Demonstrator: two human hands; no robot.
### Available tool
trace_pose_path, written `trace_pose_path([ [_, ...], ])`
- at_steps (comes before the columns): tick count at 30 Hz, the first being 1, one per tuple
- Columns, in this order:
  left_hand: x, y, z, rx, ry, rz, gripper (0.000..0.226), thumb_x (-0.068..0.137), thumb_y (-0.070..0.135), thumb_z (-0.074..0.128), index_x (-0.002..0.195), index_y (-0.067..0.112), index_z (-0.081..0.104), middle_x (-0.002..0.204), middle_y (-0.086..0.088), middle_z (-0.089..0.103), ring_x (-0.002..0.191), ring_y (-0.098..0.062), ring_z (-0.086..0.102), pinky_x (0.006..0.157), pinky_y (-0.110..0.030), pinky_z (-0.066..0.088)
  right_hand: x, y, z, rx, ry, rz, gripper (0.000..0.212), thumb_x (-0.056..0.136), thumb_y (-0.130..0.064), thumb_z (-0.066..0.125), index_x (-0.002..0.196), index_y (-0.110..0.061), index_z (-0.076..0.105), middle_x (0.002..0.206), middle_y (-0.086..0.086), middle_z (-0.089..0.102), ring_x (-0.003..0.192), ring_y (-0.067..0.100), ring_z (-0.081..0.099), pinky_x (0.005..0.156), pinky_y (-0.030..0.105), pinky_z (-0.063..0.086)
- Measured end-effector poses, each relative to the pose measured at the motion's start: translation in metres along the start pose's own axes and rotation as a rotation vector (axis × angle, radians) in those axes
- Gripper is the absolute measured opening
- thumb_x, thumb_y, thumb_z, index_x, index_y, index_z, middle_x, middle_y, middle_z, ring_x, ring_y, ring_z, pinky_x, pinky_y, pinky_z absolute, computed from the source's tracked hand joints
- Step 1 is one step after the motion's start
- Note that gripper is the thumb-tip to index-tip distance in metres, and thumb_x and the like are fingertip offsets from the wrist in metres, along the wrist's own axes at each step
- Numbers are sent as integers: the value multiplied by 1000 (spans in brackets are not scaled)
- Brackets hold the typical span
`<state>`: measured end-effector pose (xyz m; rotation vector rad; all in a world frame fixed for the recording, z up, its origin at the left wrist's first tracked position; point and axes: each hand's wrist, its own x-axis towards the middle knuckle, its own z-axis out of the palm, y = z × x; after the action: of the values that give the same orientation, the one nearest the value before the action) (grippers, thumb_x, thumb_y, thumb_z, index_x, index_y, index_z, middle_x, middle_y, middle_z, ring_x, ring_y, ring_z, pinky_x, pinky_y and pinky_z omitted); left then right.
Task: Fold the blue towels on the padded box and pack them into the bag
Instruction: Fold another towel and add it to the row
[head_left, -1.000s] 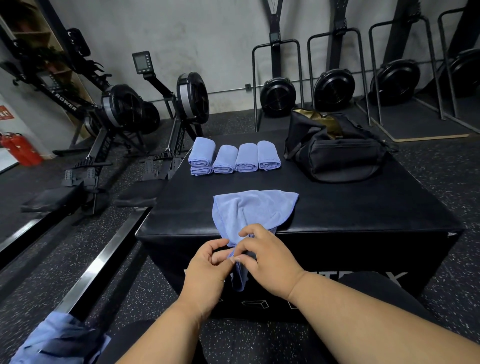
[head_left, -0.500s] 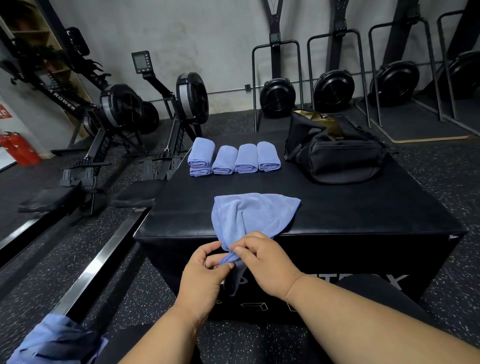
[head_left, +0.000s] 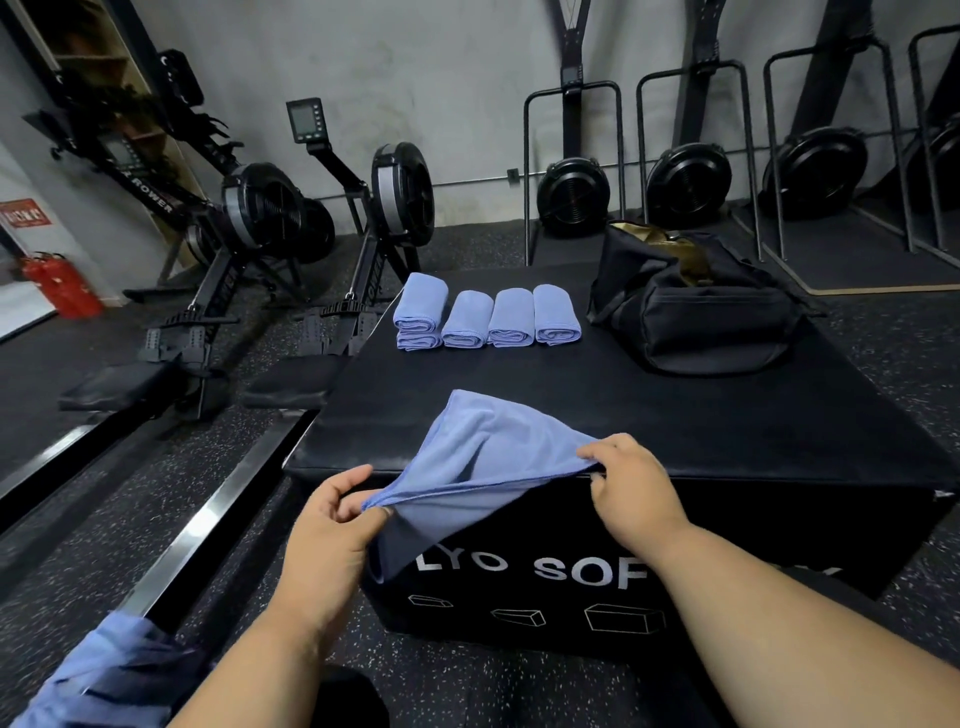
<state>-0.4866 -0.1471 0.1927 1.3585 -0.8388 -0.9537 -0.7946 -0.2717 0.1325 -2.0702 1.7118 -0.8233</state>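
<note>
- Blue microfibre, the unfolded towel (head_left: 483, 457) lies half on the near edge of the padded box (head_left: 727, 415), with its near part draped over the front face.
- Left hand (head_left: 332, 540) pinches one near corner between thumb and fingers; right hand (head_left: 631, 488) grips the opposite corner with curled fingers, so the near hem is stretched between them just at the box edge.
- Five folded towels (head_left: 485, 317) sit in a row at the far left of the box top, the leftmost two stacked; the black bag (head_left: 706, 317) rests just to their right, mouth open.
- More blue cloth (head_left: 104, 670) lies low at the left, probably towels awaiting their turn.
- Likely step: spreading the towel flat before the first fold.
- Risk: the far part is bunched and wrinkled, so a fold made now would trap creases and come out uneven.
- Risk: much of the cloth hangs off the edge; a loosened pinch could let its weight drag the whole towel onto the floor.
- Risk: pulling unevenly would skew the hem and misalign the corners.
</note>
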Motion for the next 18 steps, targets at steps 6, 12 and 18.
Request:
trace_pose_path([
  [6,5,0,-14,4,47,22,58,75,2,80,128,17,61,92,-4,79,87,-10,72,87,-32,52,3,3,-8,-134,39,48,32,91,-12,62,112,-32,76,114,-8,61,106,22,56,97,35,39],
  [12,24,-2,-32,5,142,-5,45,95,-10,63,133,15,60,96,-2,79,83,-6,71,84,-29,50,4,-17,-19,318,143,-27,27,87,-5,69,90,-31,73,114,-17,63,109,3,60,96,14,42],
  [18,53,-14,-59,-53,248,-83,40,98,-2,61,130,22,64,112,-8,74,88,-11,66,79,-29,49,40,-70,-27,760,25,58,12,93,-1,63,90,-11,69,89,8,76,82,19,67,78,30,52],
])
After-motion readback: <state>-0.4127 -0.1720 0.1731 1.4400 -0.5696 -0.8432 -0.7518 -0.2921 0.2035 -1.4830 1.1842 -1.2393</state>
